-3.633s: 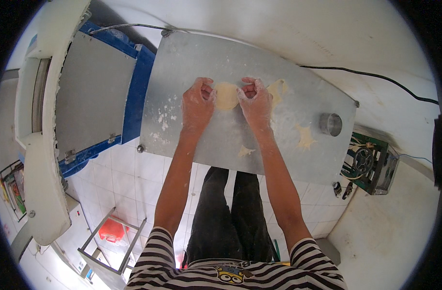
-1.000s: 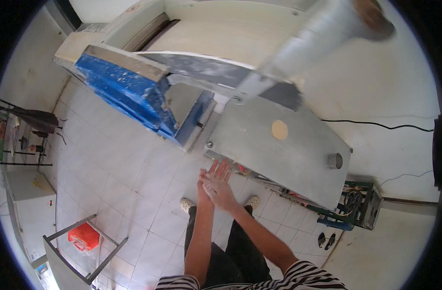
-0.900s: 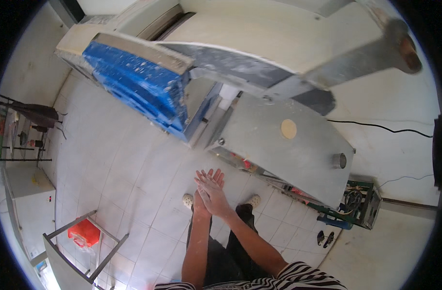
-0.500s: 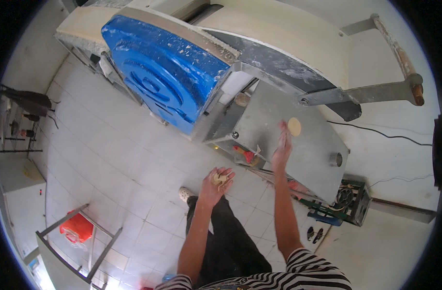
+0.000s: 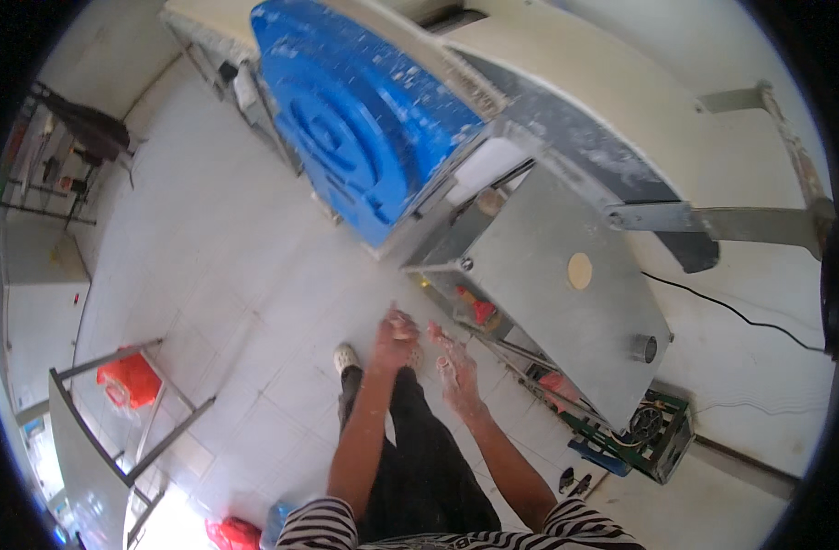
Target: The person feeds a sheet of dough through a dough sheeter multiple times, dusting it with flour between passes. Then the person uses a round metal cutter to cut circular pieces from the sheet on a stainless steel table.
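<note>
In front of my body, above the floor, my left hand is closed, its fingers curled inward over a piece of pale dough that they now mostly hide. Close by on its right is my right hand, a small gap apart, with one finger stretched out and the others bent. Motion blur hides whether it holds anything. Pale marks like flour or dough show on its fingers. A thin round pale disc, like rolled dough, lies flat on the metal table to the right, away from both hands.
A blue floury panel stands at the upper left of the table. A metal crank handle juts out above right. On the table is a short metal cylinder; below sits a red-handled brush. An upturned stool frame stands lower left.
My right hand has left the round disc on the table and come down beside my left hand. My left hand's fingers have curled over the dough. The view has shifted.
</note>
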Demonstrator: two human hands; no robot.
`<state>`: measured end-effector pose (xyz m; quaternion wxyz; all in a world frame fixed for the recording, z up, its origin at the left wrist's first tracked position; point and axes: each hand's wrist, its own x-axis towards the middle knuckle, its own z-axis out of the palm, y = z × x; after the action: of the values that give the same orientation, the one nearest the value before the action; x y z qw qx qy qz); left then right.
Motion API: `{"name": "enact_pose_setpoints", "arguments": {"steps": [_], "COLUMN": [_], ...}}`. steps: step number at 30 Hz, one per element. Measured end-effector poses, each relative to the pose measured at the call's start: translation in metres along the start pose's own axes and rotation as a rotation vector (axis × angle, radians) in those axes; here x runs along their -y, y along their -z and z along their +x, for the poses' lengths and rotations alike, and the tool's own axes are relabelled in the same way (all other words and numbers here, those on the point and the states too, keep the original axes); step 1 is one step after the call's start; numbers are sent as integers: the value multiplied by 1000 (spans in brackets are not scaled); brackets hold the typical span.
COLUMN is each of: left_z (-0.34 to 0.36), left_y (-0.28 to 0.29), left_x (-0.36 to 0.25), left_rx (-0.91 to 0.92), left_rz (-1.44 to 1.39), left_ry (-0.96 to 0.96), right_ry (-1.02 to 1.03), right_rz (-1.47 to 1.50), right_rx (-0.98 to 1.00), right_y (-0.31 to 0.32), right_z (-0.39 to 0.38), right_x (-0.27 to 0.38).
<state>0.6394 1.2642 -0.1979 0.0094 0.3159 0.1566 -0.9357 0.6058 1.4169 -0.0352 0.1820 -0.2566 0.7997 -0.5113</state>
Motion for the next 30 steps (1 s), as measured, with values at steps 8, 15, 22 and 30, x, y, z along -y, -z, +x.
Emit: {"name": "enact_pose_setpoints", "arguments": {"steps": [8, 15, 22, 30], "left_z": [-180, -330, -217, 8], "left_y": [141, 249, 33, -204], "left_x": [-226, -404, -685, -604], "left_rx": [-661, -794, -265, -334], "left_rz": [-12, -255, 253, 1943], "left_ry": [-929, -1112, -1196, -1105], "right_ry": [-8, -202, -274, -198], "right_rz": [-37, -77, -110, -197], "right_rx": [88, 141, 206, 457], "right_y": [-26, -96, -211, -303], "right_z": [37, 86, 143, 214], "right_x": [-4, 2, 44, 82]}}
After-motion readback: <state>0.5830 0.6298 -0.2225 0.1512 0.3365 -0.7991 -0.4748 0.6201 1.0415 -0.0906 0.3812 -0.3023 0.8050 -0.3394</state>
